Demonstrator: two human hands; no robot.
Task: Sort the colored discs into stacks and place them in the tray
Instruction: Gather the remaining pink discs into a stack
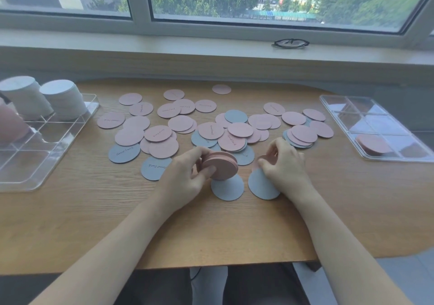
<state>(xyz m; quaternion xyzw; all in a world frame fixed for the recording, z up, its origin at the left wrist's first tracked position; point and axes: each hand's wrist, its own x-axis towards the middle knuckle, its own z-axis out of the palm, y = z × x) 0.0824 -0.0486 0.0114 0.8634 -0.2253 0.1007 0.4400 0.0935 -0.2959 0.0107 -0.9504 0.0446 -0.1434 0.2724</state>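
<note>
The left hand (187,170) grips a stack of pink discs (220,165), thumb on the near face and fingers curled round the far edge; the stack is tilted on edge above a blue disc (227,190) lying flat on the bench (94,222). The right hand (283,163) pinches 1 pink disc (264,158) between thumb and curled fingers, just right of the stack, over a second blue disc (261,187). Beyond both hands, loose pink and blue discs (211,126) lie scattered and overlapping across the bench. The clear tray (347,107) at right holds a low pink stack (373,143) in a near compartment. A second clear tray (28,177) at left carries 2 white stacks (63,100) at its far end. Glasses (290,43) rest on the windowsill.
</note>
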